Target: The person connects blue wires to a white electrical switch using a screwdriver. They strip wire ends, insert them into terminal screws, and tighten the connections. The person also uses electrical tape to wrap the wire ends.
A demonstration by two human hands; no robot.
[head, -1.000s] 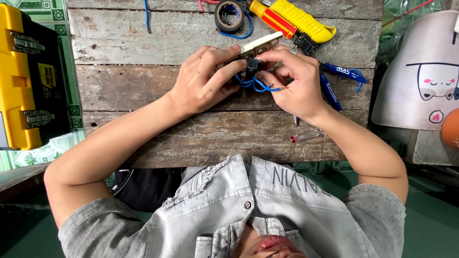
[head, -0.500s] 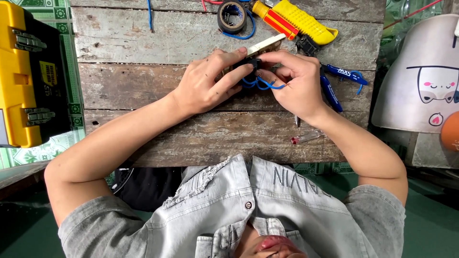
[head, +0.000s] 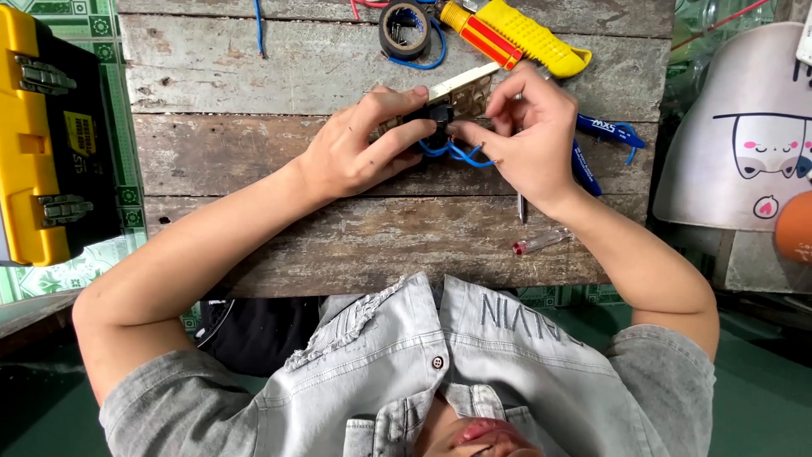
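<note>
Black small part [head: 437,114] pinched by left hand [head: 355,152], right hand [head: 524,135], blue wires [head: 457,152]

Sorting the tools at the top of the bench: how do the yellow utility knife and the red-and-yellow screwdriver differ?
The utility knife is all yellow, broad and chunky; the screwdriver has a slimmer handle striped red and yellow. The knife lies farther right, and its lower end comes close to the right hand; the screwdriver lies beside the tape roll. Both lie untouched, slanting the same way on the wooden bench.
</note>
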